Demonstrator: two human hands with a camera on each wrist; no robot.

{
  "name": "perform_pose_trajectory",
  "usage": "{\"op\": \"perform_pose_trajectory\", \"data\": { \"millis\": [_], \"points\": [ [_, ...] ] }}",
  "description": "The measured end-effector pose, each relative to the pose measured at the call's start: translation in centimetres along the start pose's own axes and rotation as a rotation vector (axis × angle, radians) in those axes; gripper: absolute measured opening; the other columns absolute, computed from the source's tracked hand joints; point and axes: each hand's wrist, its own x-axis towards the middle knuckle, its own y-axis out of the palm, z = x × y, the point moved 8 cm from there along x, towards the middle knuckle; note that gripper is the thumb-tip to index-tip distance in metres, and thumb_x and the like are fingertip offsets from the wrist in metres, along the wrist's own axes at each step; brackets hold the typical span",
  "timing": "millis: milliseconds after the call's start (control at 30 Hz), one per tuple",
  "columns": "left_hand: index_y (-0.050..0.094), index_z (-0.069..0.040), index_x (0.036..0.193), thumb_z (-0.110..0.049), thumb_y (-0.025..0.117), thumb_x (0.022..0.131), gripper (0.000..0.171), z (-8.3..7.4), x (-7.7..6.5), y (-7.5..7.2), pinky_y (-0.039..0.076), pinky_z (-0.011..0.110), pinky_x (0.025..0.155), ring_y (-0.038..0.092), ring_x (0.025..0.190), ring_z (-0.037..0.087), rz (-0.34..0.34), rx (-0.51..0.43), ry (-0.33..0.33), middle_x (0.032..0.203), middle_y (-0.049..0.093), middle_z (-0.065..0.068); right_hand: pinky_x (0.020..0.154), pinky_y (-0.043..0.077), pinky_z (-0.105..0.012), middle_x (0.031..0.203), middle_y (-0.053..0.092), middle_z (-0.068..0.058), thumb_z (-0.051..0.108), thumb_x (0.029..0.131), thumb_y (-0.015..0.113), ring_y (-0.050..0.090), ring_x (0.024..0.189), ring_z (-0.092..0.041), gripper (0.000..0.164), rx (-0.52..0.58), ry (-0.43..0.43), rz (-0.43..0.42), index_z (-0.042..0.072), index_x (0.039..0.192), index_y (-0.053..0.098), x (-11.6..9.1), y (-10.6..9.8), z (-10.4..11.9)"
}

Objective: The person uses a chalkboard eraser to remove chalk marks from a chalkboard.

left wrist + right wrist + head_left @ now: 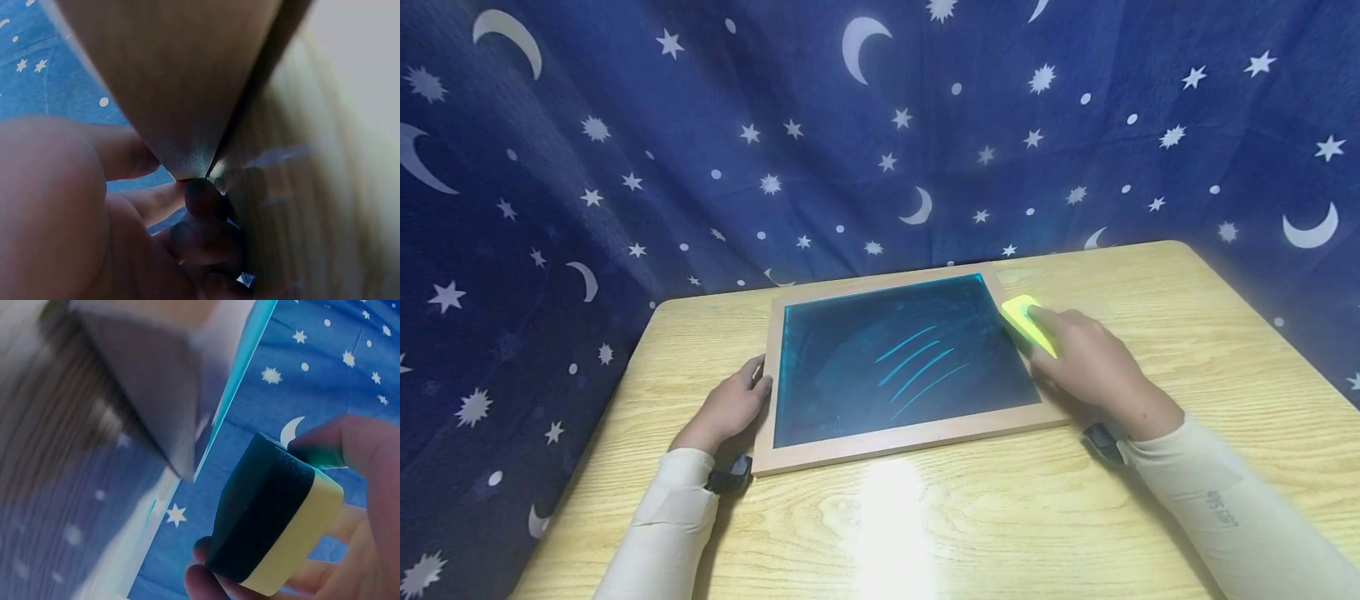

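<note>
"Right hand (1093, 358) first: how is it set?"

"Thumb on one side of a yellow eraser block (1027, 319), fingers on the other, parted only as far as the block's width. It has firm hold of it, and the right wrist view shows a dark layer on the block as well."

"Where is that block, exactly?"

"By the right edge of the dark board (831, 367), nearer its far corner. Seen from the right wrist, a gap separates it from the wooden frame (910, 437)."

"What about the left hand (733, 404)?"

"Beside the frame's left edge, fingers loosely bent and touching it rather than closing round it."

"Anything on the board?"

"Four slanting light-blue strokes (925, 372), side by side, a little right of the middle. The one nearest the person looks thinnest."

"And what surrounds it all?"

"It lies flat on a pale wood-grain worktop (1210, 333). Behind hangs a blue curtain (820, 83) patterned with moons and stars. Pale sleeves (658, 517) cover both forearms."
</note>
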Motion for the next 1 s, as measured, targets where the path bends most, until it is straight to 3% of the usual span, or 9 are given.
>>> {"op": "perform_pose_trajectory", "data": {
  "millis": [200,567,800,1000],
  "points": [
    [0.019,-0.004,0.159,-0.033,0.028,0.108,0.06,0.1,0.1,0.0,0.029,0.066,0.115,0.033,0.144,0.05,-0.001,0.002,-0.004,0.158,0.033,0.028,0.073,0.054,-0.055,0.127,0.06,-0.027,0.022,0.092,0.057,0.061,0.094,-0.034,0.058,0.0,-0.012,0.013,0.009,0.148,0.048,-0.3,0.4,1.0],
    [0.02,-0.004,0.159,-0.033,0.028,0.108,0.06,0.0,0.0,0.1,0.029,0.066,0.115,0.034,0.144,0.05,-0.003,0.004,-0.002,0.158,0.034,0.028,0.068,0.053,-0.045,0.126,0.058,-0.023,0.021,0.089,0.058,0.06,0.09,-0.032,0.06,0.015,-0.001,0.06,0.012,0.147,0.05,-0.8,1.0,2.5],
    [0.02,-0.004,0.159,-0.033,0.028,0.108,0.059,0.2,0.2,0.0,0.029,0.066,0.115,0.033,0.144,0.049,-0.009,0.007,-0.008,0.158,0.033,0.027,0.057,0.043,-0.029,0.124,0.057,-0.022,0.018,0.086,0.058,0.056,0.082,-0.026,0.062,0.009,-0.021,0.105,0.014,0.148,0.05,-1.0,1.8,3.4],
    [0.021,-0.004,0.159,-0.032,0.028,0.108,0.059,0.2,0.2,0.0,0.03,0.066,0.115,0.035,0.143,0.05,-0.011,0.011,-0.004,0.157,0.034,0.028,0.055,0.04,-0.027,0.12,0.058,-0.02,0.018,0.086,0.057,0.053,0.075,-0.021,0.061,-0.01,-0.046,0.118,0.013,0.146,0.052,-1.2,2.2,3.9]
  ]
}}
